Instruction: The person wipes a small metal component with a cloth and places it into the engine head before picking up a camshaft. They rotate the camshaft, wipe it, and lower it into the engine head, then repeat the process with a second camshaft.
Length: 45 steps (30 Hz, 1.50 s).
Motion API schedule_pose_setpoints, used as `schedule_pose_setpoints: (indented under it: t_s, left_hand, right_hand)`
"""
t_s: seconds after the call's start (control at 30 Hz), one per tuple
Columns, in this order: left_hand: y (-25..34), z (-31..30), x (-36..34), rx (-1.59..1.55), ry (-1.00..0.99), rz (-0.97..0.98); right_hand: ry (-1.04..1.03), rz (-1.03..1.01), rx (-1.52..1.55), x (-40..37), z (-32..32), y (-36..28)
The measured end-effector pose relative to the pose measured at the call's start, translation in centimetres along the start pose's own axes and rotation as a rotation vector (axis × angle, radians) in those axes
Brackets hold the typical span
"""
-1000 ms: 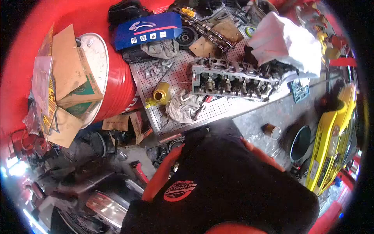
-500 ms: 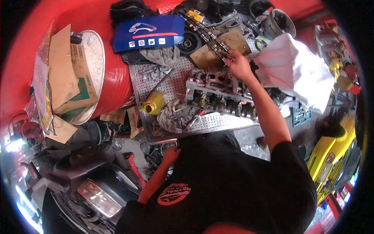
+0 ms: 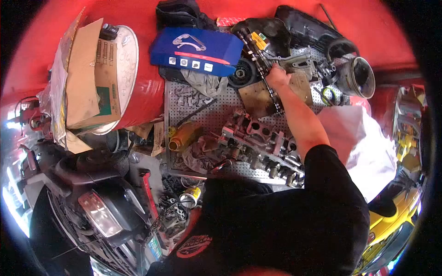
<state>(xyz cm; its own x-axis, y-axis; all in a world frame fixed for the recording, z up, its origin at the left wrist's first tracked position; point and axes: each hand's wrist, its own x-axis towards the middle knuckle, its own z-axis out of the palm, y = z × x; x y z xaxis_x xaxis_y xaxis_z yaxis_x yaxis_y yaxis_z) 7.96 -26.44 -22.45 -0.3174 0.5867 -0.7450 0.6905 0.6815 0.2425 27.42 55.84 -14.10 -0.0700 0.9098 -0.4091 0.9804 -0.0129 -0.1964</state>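
My right hand (image 3: 278, 77) is closed at the middle of a long camshaft (image 3: 258, 59), its curled fingers against the shaft's right side. How far they wrap round it is hidden. The shaft slants across the bench, its lower end over a stained brown cardboard sheet (image 3: 252, 99). Nearer to me lies a cylinder head (image 3: 258, 138) with round ports on top. My left hand is out of sight; only a bit of that forearm (image 3: 195, 218) shows beside my shirt.
On the perforated metal bench (image 3: 186, 110) are a blue box (image 3: 195, 50), a yellow bottle (image 3: 180, 139), a rag (image 3: 200, 154) and a pulley (image 3: 242, 73). A white cloth (image 3: 359, 142) covers something at right. A red drum (image 3: 147, 99) stands left, with a vehicle front (image 3: 106, 211) below it.
My right hand has moved from the camshaft's lower end up to its middle. My left hand has dropped out of sight. The view has shifted and turned a little.
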Motion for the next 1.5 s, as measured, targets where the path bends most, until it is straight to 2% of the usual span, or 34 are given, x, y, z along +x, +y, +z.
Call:
schedule_pose_setpoints:
  t_s: [0.1, 0.23, 0.27, 0.37, 0.4, 0.47, 0.5, 0.53, 0.57, 0.67, 0.77, 0.8, 0.87, 0.97, 1.03, 1.07, 1.13, 1.2, 1.27, 1.37, 1.5]
  left_hand:
    - [-0.1, 0.3, 0.7, 0.151, 0.053, 0.105]
    - [-0.4, 0.1, 1.6, 0.339, 0.138, 0.270]
    - [-0.4, -0.1, 2.1, 0.317, 0.086, 0.235]
    - [-1.2, 0.0, 3.8, 0.240, -0.060, 0.137]
    - [-1.0, 0.2, 4.7, 0.211, -0.105, 0.110]
    - [0.3, -0.6, 4.5, 0.103, -0.133, 0.007]
    - [3.2, -4.3, 3.2, 0.059, -0.113, -0.016]
    - [10.4, -12.3, 1.1, 0.015, -0.092, -0.038]
    - [11.2, -13.0, 0.7, -0.034, -0.070, -0.041]
    - [6.3, -8.3, 2.6, -0.116, 0.046, 0.125]
    - [3.4, -6.6, 5.3, -0.201, 0.160, 0.323]
    - [3.1, -6.9, 5.6, -0.208, 0.171, 0.322]
    - [3.8, -8.3, 6.5, -0.202, 0.129, 0.219]
    - [5.6, -11.5, 7.5, -0.209, -0.023, -0.043]
    - [6.6, -13.3, 7.9, -0.423, -0.218, -0.201]
    - [5.6, -10.0, 8.8, -1.099, -0.332, -0.248]
    - [10.3, -18.9, 4.1, -1.235, -0.492, -0.267]
    - [6.4, -15.9, 9.0, -0.761, -0.468, -0.012]
    - [6.6, -18.8, 7.7, -0.559, -0.485, 0.022]
    - [8.3, -24.0, 6.1, -0.369, -0.469, 0.217]
    - [6.6, -20.1, 9.8, -0.157, -0.254, 0.504]
  right_hand:
    - [-0.051, -0.052, 0.003, -0.4, -1.0, 0.1]
    - [-0.037, 0.045, 0.242, 0.7, -0.8, 0.9]
    - [0.007, 0.028, 0.272, 0.9, -1.0, 1.2]
    - [-0.188, -0.054, 0.769, 2.8, -1.1, 3.2]
    - [-0.148, -0.094, 0.949, 0.0, -3.6, 1.8]
    - [-0.257, -0.129, 1.059, -1.2, -5.1, 1.5]
    - [-0.311, -0.144, 1.112, -2.0, -5.8, 1.4]
    - [-0.326, -0.146, 1.127, -3.6, -7.3, 0.6]
    - [-0.334, -0.173, 1.159, -4.9, -8.3, 0.2]
    - [-0.355, -0.219, 1.237, -10.3, -11.5, -1.4]
    - [-0.392, -0.294, 1.301, -17.1, -14.0, -2.7]
    - [-0.457, -0.284, 1.372, -19.3, -14.5, -2.8]
    - [-0.395, -0.312, 1.370, -24.5, -15.1, -3.4]
    - [-0.339, -0.296, 1.378, -31.9, -14.0, -3.6]
    - [-0.335, -0.296, 1.423, -36.7, -11.9, -3.6]
    - [-0.326, -0.309, 1.413, -38.6, -10.7, -3.7]
    - [-0.272, -0.311, 1.389, -42.1, -8.4, -3.0]
    - [-0.244, -0.296, 1.376, -44.9, -6.2, -1.7]
    - [-0.204, -0.197, 1.364, -47.8, -4.8, -0.8]
    - [-0.090, -0.072, 1.309, -51.3, -3.2, 0.5]
    - [-0.078, 0.114, 1.407, -54.1, -2.7, 1.8]
